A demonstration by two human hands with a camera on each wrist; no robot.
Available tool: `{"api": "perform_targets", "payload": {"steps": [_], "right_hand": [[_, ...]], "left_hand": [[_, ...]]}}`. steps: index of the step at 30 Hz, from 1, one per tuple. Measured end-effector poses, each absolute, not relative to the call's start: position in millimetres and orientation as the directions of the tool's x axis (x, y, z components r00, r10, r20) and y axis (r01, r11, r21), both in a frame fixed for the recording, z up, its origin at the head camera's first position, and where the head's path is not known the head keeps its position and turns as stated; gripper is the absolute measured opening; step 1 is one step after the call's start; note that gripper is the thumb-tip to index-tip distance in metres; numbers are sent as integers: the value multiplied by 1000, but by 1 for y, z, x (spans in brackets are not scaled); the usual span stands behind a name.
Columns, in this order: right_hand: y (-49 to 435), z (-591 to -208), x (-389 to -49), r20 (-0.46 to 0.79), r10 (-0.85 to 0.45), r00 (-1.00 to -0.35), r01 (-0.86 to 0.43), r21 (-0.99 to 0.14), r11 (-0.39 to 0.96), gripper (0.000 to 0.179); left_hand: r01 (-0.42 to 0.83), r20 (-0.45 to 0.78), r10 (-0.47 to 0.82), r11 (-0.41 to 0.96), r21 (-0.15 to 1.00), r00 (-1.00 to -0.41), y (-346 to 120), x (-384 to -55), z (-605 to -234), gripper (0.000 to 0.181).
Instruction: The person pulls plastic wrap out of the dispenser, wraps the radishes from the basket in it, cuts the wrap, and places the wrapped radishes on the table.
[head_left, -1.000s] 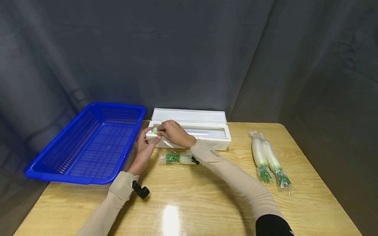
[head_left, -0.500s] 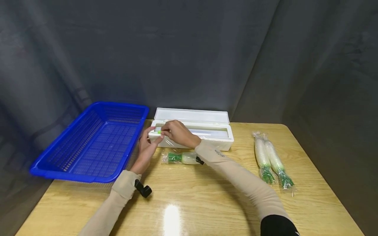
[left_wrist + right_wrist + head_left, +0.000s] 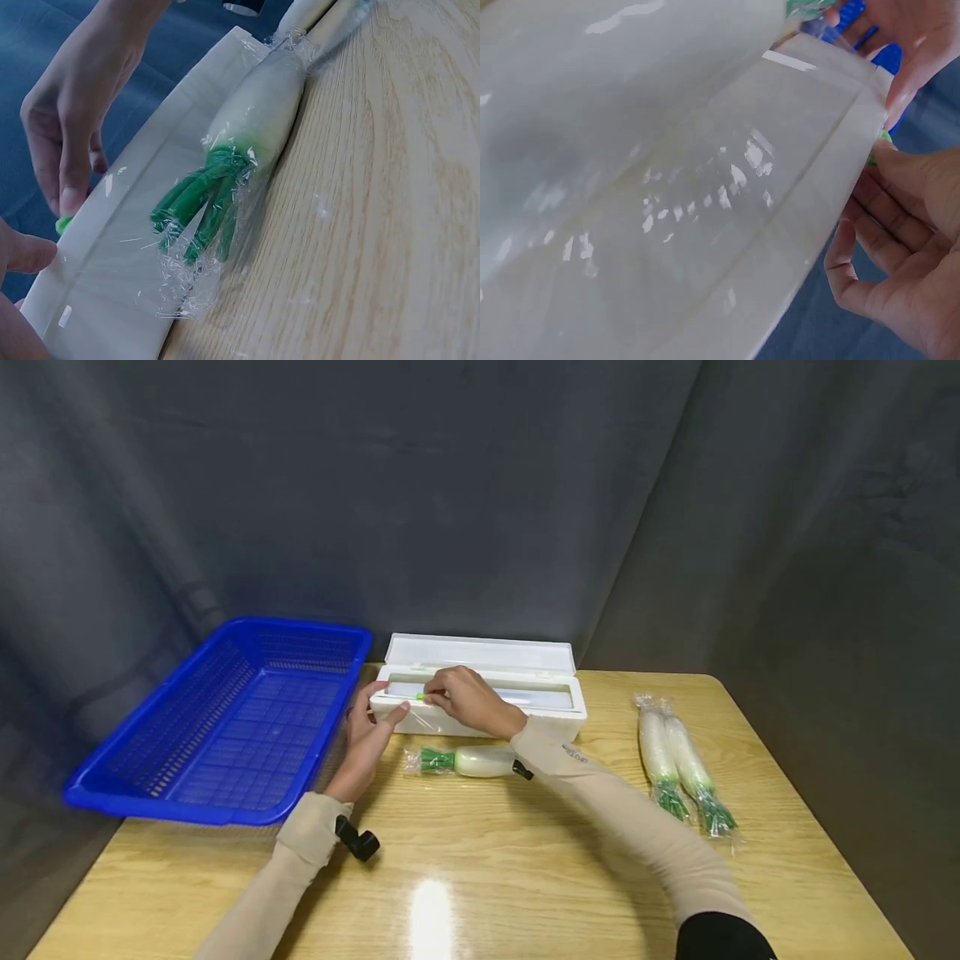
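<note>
A white cling film dispenser [image 3: 491, 724] stands at the back of the table with its lid [image 3: 480, 652] raised. My left hand [image 3: 365, 745] holds the dispenser's left end, thumb on the front edge. The thumb and fingers of my right hand [image 3: 471, 702] pinch a small green slide cutter [image 3: 421, 697] on the dispenser's front rail, left of its middle. Clear film hangs over the dispenser's front, glossy in the right wrist view. Just before it lies a film-wrapped white radish [image 3: 483, 762] with cut green stems [image 3: 196, 206] toward the left; my right wrist overlaps its other end.
A blue plastic basket [image 3: 210, 817] stands on the left side of the table [image 3: 480, 877]. Two more wrapped white radishes [image 3: 658, 747] lie side by side at the right. A dark curtain [image 3: 465, 510] hangs behind the table.
My right hand has slid the green cutter rightward along the dispenser's rail, away from the left hand. The left hand stays at the dispenser's left end.
</note>
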State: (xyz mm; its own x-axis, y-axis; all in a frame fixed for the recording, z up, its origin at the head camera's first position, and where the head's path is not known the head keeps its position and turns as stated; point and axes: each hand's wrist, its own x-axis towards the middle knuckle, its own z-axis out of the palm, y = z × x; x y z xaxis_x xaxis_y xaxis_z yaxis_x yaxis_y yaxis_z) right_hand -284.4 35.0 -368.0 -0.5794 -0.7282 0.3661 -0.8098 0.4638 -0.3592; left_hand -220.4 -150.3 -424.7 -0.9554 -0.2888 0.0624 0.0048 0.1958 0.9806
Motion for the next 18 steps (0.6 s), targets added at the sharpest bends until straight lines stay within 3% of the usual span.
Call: {"api": "perform_targets", "payload": {"steps": [18], "right_hand": [[80,-368,-279,365,-716,-595,-799,-364,479,11]], "left_hand": [[7,66,-285,202,979,-956,-147,-217,-423,58]]}}
